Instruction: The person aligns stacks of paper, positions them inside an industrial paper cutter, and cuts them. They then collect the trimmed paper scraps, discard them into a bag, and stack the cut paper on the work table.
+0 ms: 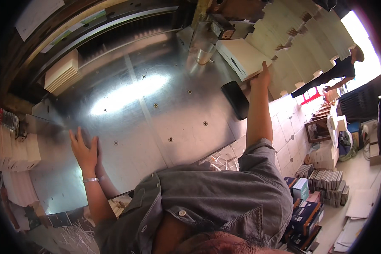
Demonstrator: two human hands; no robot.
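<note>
My left hand lies with its fingers spread on the shiny metal table, near its left side. At the far right, my right hand grips the near corner of a thick white paper stack, thumb on top and fingers hidden underneath or behind the edge. A black phone rests on the table just left of my right forearm. Behind it stands a clear cup. Layered white paper blocks sit at the back left, by the dark slot of the machine.
More white paper stacks line the left edge, with a bottle beside them. A wall of stacked pale sheets rises at the right. Another person is beyond it. Boxes and bundled stacks stand on the floor.
</note>
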